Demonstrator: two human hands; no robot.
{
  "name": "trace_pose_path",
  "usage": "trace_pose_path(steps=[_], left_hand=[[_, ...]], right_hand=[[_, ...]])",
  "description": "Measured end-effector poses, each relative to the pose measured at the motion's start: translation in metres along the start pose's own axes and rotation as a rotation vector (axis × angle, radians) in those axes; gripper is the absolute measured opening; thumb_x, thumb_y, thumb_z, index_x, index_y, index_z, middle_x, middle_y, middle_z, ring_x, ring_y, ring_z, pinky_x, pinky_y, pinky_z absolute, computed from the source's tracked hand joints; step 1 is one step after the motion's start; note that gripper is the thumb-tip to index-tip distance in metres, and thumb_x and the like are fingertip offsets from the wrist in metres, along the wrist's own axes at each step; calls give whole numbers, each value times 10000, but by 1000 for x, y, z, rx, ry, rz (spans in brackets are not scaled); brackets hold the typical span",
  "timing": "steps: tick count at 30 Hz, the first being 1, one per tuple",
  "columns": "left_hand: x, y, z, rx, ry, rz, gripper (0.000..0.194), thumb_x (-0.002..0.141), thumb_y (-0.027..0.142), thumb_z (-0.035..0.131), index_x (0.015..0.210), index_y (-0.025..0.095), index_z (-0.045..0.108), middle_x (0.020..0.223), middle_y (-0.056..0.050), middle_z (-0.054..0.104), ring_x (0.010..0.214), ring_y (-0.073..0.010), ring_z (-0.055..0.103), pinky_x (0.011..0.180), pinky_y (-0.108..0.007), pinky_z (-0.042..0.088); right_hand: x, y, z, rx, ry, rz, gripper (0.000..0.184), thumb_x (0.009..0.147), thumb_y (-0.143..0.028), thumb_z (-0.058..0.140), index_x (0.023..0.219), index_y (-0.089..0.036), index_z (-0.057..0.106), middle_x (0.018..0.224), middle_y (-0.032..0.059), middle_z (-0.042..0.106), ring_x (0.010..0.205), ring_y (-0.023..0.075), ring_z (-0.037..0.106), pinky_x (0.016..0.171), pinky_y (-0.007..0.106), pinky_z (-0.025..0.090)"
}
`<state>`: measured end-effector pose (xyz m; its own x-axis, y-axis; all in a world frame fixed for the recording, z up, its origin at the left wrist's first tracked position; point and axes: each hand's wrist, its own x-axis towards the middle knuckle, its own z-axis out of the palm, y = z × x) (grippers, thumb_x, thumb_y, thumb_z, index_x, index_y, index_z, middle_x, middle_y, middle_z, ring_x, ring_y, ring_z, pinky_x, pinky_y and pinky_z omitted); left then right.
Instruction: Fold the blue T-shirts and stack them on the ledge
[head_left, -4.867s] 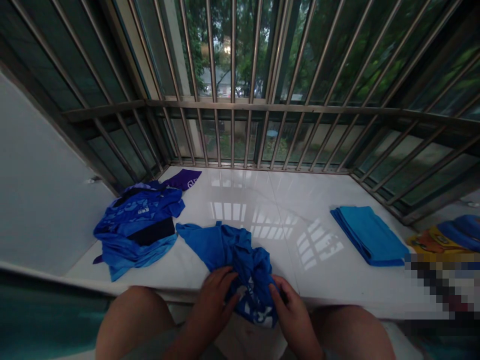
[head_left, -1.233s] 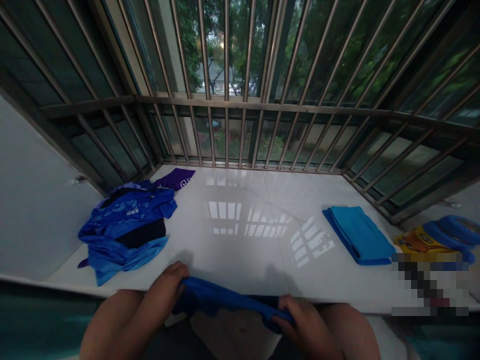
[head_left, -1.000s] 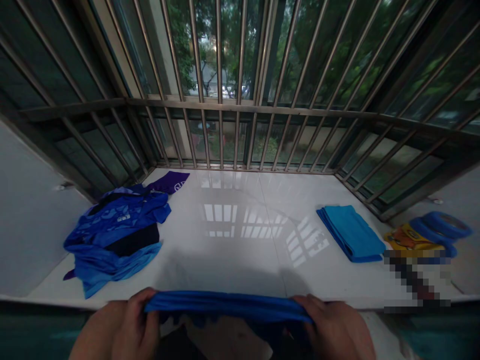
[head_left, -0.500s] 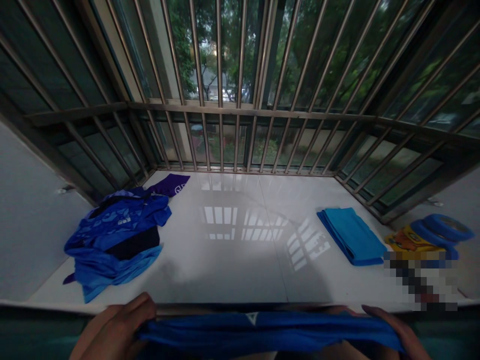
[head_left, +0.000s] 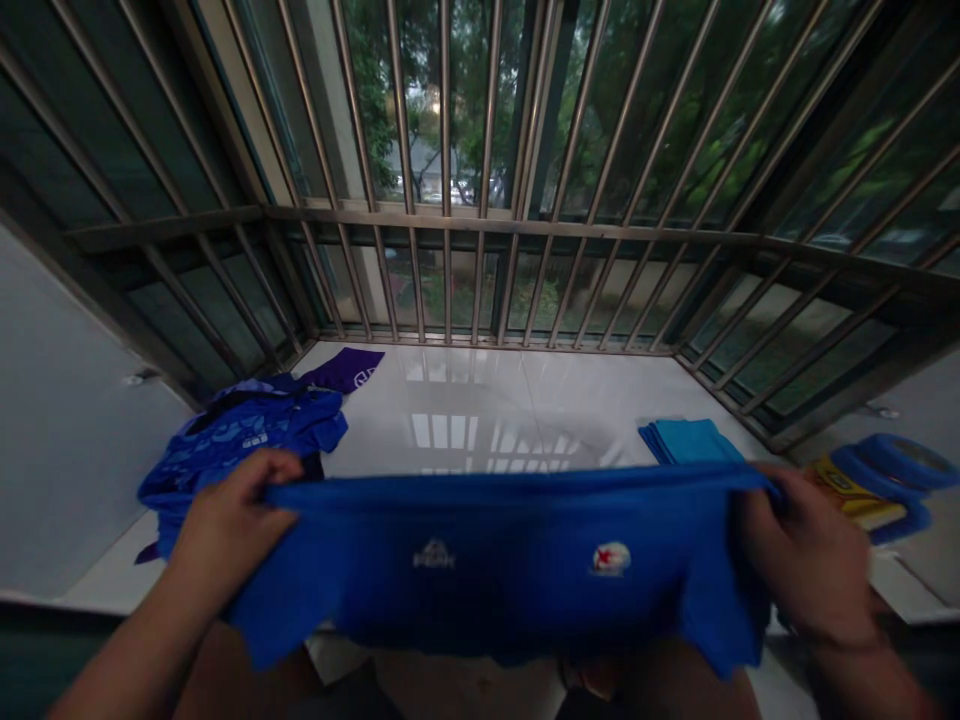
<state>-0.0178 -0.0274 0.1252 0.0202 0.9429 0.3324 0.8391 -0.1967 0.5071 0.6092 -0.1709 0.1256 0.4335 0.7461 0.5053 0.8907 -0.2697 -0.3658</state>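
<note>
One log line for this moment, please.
left hand: grips shirt edge | right hand: grips other edge | blue shirt: spread, raised over sill | clothes pile: left | folded towel: right

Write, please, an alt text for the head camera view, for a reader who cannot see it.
Two hands, left hand and right hand, hold a blue shirt stretched wide above a white sill before window bars. A pile of blue clothes lies left; a folded teal cloth lies right.

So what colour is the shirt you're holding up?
Royal blue shirt with two small logos, seen in the head view.
</note>
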Motion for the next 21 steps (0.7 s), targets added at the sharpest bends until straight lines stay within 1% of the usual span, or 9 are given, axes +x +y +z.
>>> trace_pose_path(steps=[2,5,7,9,12,14,16,18,21], left_hand=[[75,19,4,65,-66,69,307,753,468,682,992,277,659,900,15,757,788,-230,717,766,-298,554],[176,46,27,199,-151,152,526,774,568,837,1151,238,676,1026,-47,790,945,-283,752,860,-328,567],[217,62,48,307,-166,186,665,783,464,897,1336,185,656,1309,-157,762,1215,-349,722,1023,-385,560],[231,75,73,372,-148,184,668,869,335,835,1456,112,608,1490,-261,665,1388,-407,638,1145,-480,518],[196,87,115,354,-164,242,506,1023,265,643,1495,84,605,1562,-266,628,1477,-382,588,1242,-509,461],[144,84,148,322,-228,323,445,1070,314,609,1481,148,654,1604,-192,634,1525,-320,566,1303,-456,417],[80,68,180,304,-313,373,480,1048,373,667,1496,202,675,1669,-147,597,1567,-329,534,1336,-503,388],[17,45,207,284,-395,419,603,1063,462,644,1610,213,595,1774,-148,462,1637,-369,441,1351,-604,344],[-51,11,232,294,-410,405,733,1090,564,565,1748,281,408,1840,-110,331,1680,-374,363,1348,-666,306]], right_hand=[[73,-40,23,-50,-46,-99,486,1094,-566,451,1223,-223,770,1018,122,804,893,317,764,806,449,577],[168,-90,68,-105,-160,-165,519,1128,-518,486,1195,-81,758,1031,155,791,964,241,756,911,397,548],[205,-114,98,-113,-172,-174,499,1143,-474,490,1222,-55,748,1136,190,774,1103,246,753,996,408,528],[212,-132,125,-108,-173,-197,548,1160,-447,410,1297,-16,720,1267,216,727,1272,292,718,1063,443,497],[162,-149,157,-71,-228,-320,590,1165,-433,349,1388,-8,692,1333,198,700,1359,325,680,1100,458,490],[98,-150,173,-34,-304,-441,412,1115,-390,581,1385,-119,730,1358,158,737,1311,320,701,1114,455,532],[26,-141,187,-10,-374,-518,419,1056,-363,690,1422,-163,730,1476,149,713,1373,317,679,1163,443,539],[-38,-122,200,-23,-438,-517,586,1011,-436,746,1516,-146,685,1575,192,654,1458,388,625,1182,527,539],[-99,-89,214,-68,-551,-459,693,1096,-572,580,1673,-188,547,1733,170,488,1610,399,464,1287,649,402]])
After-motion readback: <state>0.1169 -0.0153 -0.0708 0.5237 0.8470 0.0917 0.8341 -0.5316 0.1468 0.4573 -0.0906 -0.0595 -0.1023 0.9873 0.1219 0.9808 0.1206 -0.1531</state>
